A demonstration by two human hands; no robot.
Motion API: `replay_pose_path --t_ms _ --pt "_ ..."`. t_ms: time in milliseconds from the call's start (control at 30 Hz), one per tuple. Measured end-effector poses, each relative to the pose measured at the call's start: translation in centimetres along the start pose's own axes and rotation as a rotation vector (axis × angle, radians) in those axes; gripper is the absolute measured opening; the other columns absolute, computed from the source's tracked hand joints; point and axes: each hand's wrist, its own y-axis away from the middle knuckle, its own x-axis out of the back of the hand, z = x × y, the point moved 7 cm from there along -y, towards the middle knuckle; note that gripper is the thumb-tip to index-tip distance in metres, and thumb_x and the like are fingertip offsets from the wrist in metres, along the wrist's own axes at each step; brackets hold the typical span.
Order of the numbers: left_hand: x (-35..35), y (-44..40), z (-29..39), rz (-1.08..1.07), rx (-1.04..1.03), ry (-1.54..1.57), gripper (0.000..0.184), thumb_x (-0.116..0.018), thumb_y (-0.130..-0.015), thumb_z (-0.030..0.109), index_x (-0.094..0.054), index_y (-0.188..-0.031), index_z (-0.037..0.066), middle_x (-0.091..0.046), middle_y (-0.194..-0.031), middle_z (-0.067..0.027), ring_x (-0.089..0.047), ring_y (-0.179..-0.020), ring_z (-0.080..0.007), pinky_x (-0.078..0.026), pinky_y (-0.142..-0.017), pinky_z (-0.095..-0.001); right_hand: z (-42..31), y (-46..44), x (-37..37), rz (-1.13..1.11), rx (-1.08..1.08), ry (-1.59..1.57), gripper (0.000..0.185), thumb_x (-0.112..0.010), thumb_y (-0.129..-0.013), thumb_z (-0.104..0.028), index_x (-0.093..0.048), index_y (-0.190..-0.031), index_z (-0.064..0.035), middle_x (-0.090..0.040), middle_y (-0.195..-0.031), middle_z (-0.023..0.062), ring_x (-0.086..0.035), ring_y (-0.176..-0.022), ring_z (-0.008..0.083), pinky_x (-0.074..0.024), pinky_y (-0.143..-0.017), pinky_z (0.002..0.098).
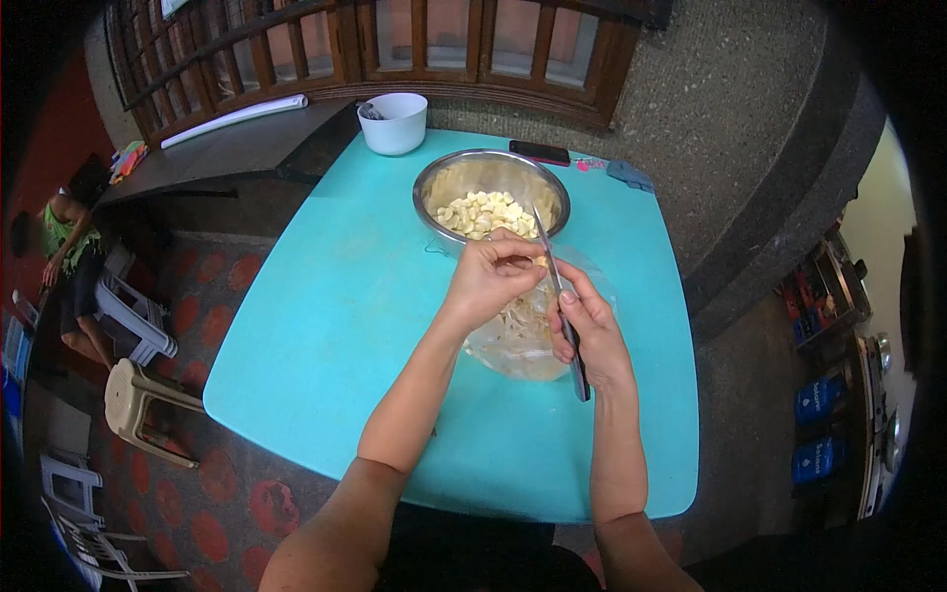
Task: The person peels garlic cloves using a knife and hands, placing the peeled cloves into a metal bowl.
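Observation:
My left hand [490, 279] pinches a small pale piece that looks like a garlic clove [540, 261], mostly covered by the fingertips. In my right hand [597, 328] is a knife [579, 373] with a dark handle, its blade pointing up and away beside the clove. Just beyond both hands stands a steel bowl [426, 209] holding many pale peeled cloves [483, 212]. Under the hands lies a clear plastic bag [528, 360] with thin papery skins [523, 321] on it.
The turquoise table [316, 345] carries a white bowl [395, 126], a dark phone [540, 152] and a bluish cloth [629, 176] at its far side. A beige stool [123, 400] stands to the left. Another person [71, 237] is at the far left.

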Motion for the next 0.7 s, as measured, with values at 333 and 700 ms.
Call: replay_pose_path --t_ms 333,700 --pt "-0.2 0.1 0.5 -0.004 -0.026 0.044 0.024 -0.068 -0.076 -0.003 -0.066 -0.099 -0.005 -0.057 -0.097 -0.0040 -0.061 -0.081 -0.0094 -0.051 -0.071 -0.0190 0.1 -0.1 0.2 0.011 0.012 0.003 0.038 -0.042 -0.098 -0.016 -0.041 -0.135 -0.0104 -0.046 -0.067 -0.0002 -0.037 -0.044 0.0044 -0.0313 -0.040 0.0197" --pt "1.5 -0.1 -0.1 0.035 0.077 0.150 0.025 -0.068 -0.077 -0.001 -0.062 -0.102 -0.001 -0.066 -0.091 -0.0072 -0.064 -0.080 -0.0118 -0.053 -0.074 -0.0241 -0.3 0.0 1.1 0.038 0.035 0.005 0.041 -0.044 -0.097 -0.019 -0.040 -0.136 -0.0099 -0.046 -0.067 -0.0004 -0.037 -0.044 0.0044 -0.0310 -0.040 0.0194"
